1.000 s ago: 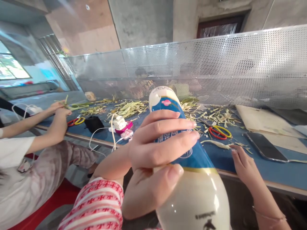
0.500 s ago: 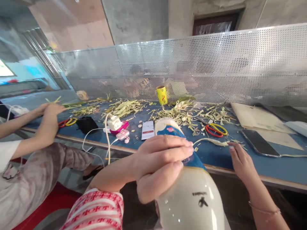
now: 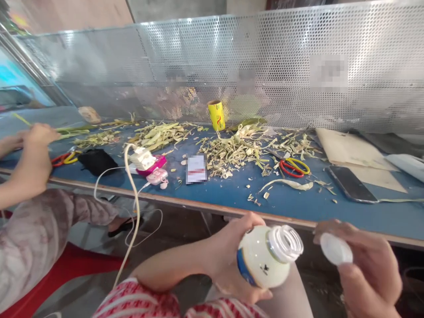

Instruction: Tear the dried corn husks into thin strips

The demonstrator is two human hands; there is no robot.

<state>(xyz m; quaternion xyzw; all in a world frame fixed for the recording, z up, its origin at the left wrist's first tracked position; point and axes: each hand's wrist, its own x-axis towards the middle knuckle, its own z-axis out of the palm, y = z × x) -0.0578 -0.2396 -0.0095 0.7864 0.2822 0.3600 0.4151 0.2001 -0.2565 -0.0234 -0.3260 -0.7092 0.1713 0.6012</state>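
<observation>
A perforated metal screen [image 3: 232, 57] stands along the far side of a blue table [image 3: 225, 194], and we sit at the table's near edge. Below that edge, over our lap, we have a pale bottle [image 3: 261, 260] with a blue band, tilted so that its uncovered mouth [image 3: 289, 243] points to the right. Our left hand [image 3: 230, 258] is wrapped around its body from the left. To the right, well apart from the mouth, our right hand [image 3: 367, 265] pinches a round white cap [image 3: 336, 248] between thumb and fingers (what is inside the bottle, we cannot tell).

On the table we see a heap of pale plant scraps [image 3: 232, 152] near the middle, with a yellow tube [image 3: 217, 115] upright just behind it and longer green strips [image 3: 159, 134] to its left. Right of the heap lie scissors [image 3: 293, 168] with red and yellow handles, then a dark phone [image 3: 353, 184] beside brown sheets [image 3: 354, 152]. A curled strip [image 3: 289, 183] lies nearer us than the scissors. Left of centre we find a white adapter [image 3: 142, 158] on a magenta base, and a black cloth-like item [image 3: 99, 161]. At the far left, another person's hands [image 3: 39, 134] are close together by a thin green strip [image 3: 21, 119].
</observation>
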